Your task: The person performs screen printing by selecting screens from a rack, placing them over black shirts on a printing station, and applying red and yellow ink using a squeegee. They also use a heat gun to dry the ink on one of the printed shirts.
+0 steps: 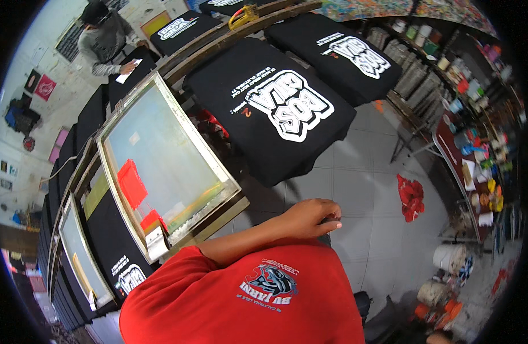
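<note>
My left forearm crosses in front of my red shirt, and my left hand (318,215) is closed, its fingers curled, over the gap right of the framed screen; whether it holds anything is hidden. I do not see my right hand. Just left of my hand lies a framed mesh screen (161,137) with red ink patches (132,183) and a squeegee (157,242) at its near end. Beyond stand pallets with black shirts (235,132) printed in white. A second, smaller screen (77,235) sits farther left beside another black shirt (109,241).
A person (103,46) in grey stands across the rails (178,63), a hand on white material. On the right are a cluttered table (453,155) of containers, buckets (447,258) and shelves. A red cloth (409,195) lies on the tiled floor (361,172).
</note>
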The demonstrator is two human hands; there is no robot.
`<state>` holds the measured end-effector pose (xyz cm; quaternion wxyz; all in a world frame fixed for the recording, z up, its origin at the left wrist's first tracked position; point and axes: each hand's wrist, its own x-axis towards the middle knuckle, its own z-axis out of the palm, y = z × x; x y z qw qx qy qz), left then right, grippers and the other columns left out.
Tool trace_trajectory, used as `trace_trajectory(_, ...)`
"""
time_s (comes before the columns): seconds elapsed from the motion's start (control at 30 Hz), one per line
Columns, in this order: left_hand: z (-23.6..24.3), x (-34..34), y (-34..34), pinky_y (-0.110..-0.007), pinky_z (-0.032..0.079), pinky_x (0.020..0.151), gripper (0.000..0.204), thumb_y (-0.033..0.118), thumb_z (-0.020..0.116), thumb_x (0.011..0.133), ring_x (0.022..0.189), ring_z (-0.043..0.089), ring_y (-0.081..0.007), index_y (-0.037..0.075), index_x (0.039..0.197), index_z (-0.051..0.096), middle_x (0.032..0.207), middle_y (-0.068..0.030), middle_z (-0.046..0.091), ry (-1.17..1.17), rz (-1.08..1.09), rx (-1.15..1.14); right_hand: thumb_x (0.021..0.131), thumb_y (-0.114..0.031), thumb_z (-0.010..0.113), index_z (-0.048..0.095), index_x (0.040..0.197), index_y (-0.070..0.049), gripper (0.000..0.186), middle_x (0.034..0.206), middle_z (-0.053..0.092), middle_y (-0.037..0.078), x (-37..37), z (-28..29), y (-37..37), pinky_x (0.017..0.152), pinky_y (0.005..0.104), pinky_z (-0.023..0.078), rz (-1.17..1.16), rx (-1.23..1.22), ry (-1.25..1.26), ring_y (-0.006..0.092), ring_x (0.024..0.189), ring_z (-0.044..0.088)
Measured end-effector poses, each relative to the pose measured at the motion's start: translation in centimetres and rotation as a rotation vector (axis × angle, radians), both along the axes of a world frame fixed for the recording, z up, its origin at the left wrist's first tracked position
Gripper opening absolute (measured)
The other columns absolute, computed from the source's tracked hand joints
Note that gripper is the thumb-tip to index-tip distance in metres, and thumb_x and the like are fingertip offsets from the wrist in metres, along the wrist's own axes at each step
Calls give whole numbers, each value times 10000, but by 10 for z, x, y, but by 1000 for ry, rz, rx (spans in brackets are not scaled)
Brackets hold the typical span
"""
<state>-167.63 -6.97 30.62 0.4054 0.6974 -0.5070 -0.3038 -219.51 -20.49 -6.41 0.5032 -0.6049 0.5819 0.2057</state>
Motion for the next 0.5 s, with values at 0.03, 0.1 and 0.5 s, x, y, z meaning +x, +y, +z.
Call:
trace_trajectory(0.03, -1, 9, -16, -421, 478, 782, 258, 264, 613, 878, 926, 614, -340, 23, 969, 598, 970, -146, 636, 27, 31, 5, 907, -314, 564, 623, 990, -16, 315, 782, 613, 119, 18, -3, -26, 597, 391, 452, 13, 12, -23, 258, 718, 593)
trace_trajectory(0.1, -5, 27, -51, -420, 481, 771, 258, 263, 614, 877, 910, 618, -342, 18, 957, 606, 953, -152, 638, -22, 114, 23, 912, -313, 564, 621, 1010, -19, 315, 781, 611, 97, 55, -10, -89, 588, 372, 449, 55, 17, -93, 234, 713, 587)
trace_trajectory(0.5, -24, 272, -141, -301, 500, 711, 339, 364, 596, 919, 858, 601, -138, 58, 1061, 623, 952, -51, 642, 61, 985, -129, 930, -370, 582, 616, 1093, -11, 396, 897, 620, 26, 341, 107, -549, 639, 271, 467, 120, -442, -593, 130, 783, 590)
